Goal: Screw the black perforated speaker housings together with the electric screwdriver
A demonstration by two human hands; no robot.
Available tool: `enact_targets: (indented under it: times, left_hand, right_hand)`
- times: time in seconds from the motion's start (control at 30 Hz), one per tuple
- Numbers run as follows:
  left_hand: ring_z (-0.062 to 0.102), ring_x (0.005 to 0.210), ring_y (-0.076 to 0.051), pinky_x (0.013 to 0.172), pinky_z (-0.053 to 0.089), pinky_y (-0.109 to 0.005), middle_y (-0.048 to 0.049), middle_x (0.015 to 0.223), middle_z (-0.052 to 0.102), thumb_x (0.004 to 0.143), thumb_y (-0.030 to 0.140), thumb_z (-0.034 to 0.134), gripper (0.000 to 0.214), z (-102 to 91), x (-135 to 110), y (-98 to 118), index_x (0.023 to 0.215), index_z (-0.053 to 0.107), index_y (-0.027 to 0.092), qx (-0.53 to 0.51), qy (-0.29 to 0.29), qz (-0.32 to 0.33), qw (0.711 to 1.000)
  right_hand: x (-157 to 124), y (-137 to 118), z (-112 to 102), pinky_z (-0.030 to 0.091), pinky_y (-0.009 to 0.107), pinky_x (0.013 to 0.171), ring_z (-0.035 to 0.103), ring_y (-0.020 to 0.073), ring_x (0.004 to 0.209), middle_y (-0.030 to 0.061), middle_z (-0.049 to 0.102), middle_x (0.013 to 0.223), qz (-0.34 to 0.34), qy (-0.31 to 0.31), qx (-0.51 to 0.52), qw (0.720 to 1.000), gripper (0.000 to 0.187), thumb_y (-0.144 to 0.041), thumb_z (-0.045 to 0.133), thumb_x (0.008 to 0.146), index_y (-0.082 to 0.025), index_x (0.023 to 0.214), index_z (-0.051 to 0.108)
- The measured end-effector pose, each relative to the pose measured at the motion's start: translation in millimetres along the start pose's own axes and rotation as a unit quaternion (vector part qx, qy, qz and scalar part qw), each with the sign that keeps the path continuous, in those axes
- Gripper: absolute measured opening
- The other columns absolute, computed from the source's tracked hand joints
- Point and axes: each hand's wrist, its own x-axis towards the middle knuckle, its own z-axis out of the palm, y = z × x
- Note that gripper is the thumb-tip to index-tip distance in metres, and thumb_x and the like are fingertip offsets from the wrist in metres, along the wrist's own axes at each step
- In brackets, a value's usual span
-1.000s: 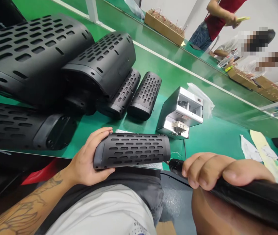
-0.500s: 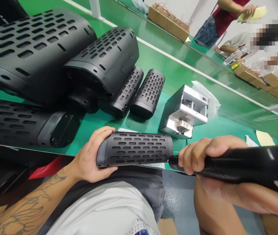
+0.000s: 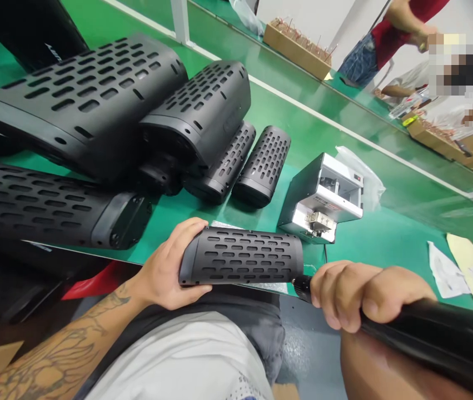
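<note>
Our left hand (image 3: 165, 275) clamps one end of the slotted black housing (image 3: 242, 256), which lies between our hands at the bench (image 3: 369, 233) edge. Our right hand (image 3: 365, 294) grips the electric screwdriver (image 3: 428, 339). Held one-ended, the housing could twist and the bit slip.

Only one view is supplied, taken from the head and pitched forward and down, tilted. The left hand (image 3: 163, 272) and right hand (image 3: 357, 291) are seen close at 6 o'clock; the green bench (image 3: 386, 239) is carried away towards 1 o'clock.
</note>
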Motion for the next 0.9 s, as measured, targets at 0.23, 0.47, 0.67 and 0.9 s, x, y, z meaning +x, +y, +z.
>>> enact_targets:
  times: [0.23,0.47,0.67,0.9]
  left_hand:
    - [0.062,0.164,-0.053,0.131,0.062,-0.076,-0.0267,0.180,0.055,0.095,0.044,0.087,0.117,5.0,-3.5,7.7,0.195,0.030,0.027,0.011,0.022,-0.023,0.999]
    - [0.065,0.161,-0.054,0.128,0.064,-0.077,-0.0277,0.176,0.058,0.094,0.041,0.088,0.113,6.4,-5.5,9.2,0.193,0.033,0.027,0.032,0.046,-0.009,0.998]
    - [0.066,0.159,-0.054,0.128,0.063,-0.078,-0.0270,0.174,0.060,0.094,0.043,0.089,0.113,5.2,-2.3,10.6,0.191,0.035,0.027,0.037,0.047,-0.015,0.998]
    - [0.062,0.164,-0.053,0.132,0.060,-0.078,-0.0273,0.179,0.055,0.096,0.042,0.089,0.113,4.8,-0.6,10.1,0.193,0.033,0.028,0.022,0.040,-0.015,0.999]
  right_hand:
    - [27.1,-13.3,-24.2,0.064,0.039,0.053,0.064,0.0196,0.044,-0.0046,0.074,0.066,-0.091,0.082,-0.063,0.990,0.056,-0.082,0.100,0.091,-0.029,0.109,0.092]
    - [93.7,28.5,-63.2,0.056,0.034,0.042,0.060,0.0199,0.039,-0.0018,0.069,0.056,-0.200,0.201,-0.110,0.953,0.078,-0.102,0.091,0.079,-0.024,0.084,0.078]
    - [79.8,43.3,-67.3,0.057,0.037,0.045,0.061,0.0207,0.039,-0.0016,0.068,0.056,-0.165,0.189,-0.114,0.961,0.082,-0.104,0.089,0.080,-0.023,0.084,0.077]
    - [49.1,-2.3,-52.4,0.065,0.047,0.049,0.065,0.0249,0.044,-0.0006,0.073,0.063,-0.216,0.156,-0.117,0.957,0.073,-0.098,0.076,0.095,-0.027,0.102,0.091]
